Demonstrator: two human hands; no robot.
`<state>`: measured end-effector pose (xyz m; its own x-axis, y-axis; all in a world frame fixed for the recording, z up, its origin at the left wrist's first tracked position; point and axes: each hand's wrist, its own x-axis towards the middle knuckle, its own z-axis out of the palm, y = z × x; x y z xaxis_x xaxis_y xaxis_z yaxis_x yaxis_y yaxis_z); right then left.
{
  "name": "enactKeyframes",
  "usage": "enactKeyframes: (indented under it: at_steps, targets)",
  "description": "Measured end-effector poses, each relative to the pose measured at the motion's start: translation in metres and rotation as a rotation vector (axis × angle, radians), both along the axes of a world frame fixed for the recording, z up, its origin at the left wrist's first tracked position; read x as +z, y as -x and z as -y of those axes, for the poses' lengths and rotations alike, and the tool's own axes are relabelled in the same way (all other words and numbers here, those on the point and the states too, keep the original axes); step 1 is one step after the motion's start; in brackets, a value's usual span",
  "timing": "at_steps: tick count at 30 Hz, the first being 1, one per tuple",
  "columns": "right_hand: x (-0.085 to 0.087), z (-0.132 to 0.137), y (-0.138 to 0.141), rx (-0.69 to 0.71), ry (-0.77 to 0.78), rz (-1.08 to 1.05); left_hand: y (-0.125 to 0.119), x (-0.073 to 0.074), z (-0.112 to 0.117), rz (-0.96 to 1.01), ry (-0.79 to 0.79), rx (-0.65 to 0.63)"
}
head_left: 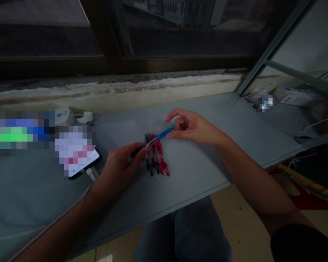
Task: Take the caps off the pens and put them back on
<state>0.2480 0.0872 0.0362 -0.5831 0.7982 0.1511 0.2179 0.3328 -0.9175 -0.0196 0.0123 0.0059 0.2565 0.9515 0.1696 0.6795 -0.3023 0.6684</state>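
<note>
My left hand [125, 162] pinches a blue pen [164, 134] between thumb and fingers near its lower part. The pen slants up to the right, over a row of pens on the desk. My right hand [190, 127] is at the pen's blue end, thumb and index finger apart with the other fingers curled; whether it touches the pen is unclear. Below lie several black pens [148, 165] side by side, partly covered by my left fingers. Red pens [159, 149] lie close against them on the right.
A lit phone [84, 162] with a plugged-in cable lies left of my left hand. Behind it are a round white device [64, 116] and crumpled white tissue [85, 117]. The grey desk [202, 171] meets a window ledge at the back and a metal frame [278, 32] at right.
</note>
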Motion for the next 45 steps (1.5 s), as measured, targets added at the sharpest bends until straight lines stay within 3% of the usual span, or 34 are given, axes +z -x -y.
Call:
enactKeyframes:
  at_steps: [4, 7, 13, 20, 22, 25, 27, 31, 38, 45]
  targets:
    - [-0.003, 0.001, 0.000, 0.033, 0.020, 0.129, 0.002, -0.001, -0.002, -0.008, -0.004, -0.003]
    - [-0.003, 0.003, 0.001, 0.006, -0.051, 0.111, 0.002, -0.002, -0.003, -0.025, -0.014, -0.005]
    - [0.004, 0.005, 0.001, 0.142, -0.141, 0.225, 0.006, -0.006, -0.003, -0.061, -0.077, -0.027]
    - [0.004, 0.005, 0.001, 0.149, 0.058, 0.121, 0.004, -0.004, 0.005, -0.106, -0.309, -0.089]
    - [0.003, 0.005, 0.003, 0.102, 0.111, 0.031, 0.000, -0.001, 0.009, -0.041, -0.334, -0.245]
    - [0.000, 0.003, 0.008, 0.040, 0.172, -0.069, -0.006, 0.002, 0.013, -0.004, -0.369, -0.589]
    - [-0.003, 0.002, 0.011, 0.037, 0.223, -0.109, -0.009, 0.003, 0.014, -0.011, -0.382, -0.654]
    - [-0.010, 0.003, 0.018, 0.038, 0.283, -0.149, -0.013, 0.004, 0.013, 0.019, -0.356, -0.677]
    - [-0.010, 0.007, 0.022, 0.092, 0.269, -0.155, -0.016, 0.000, 0.012, 0.127, -0.291, -0.697]
    - [-0.019, 0.004, 0.025, 0.097, 0.240, -0.120, -0.014, -0.008, 0.013, 0.120, -0.218, -0.688]
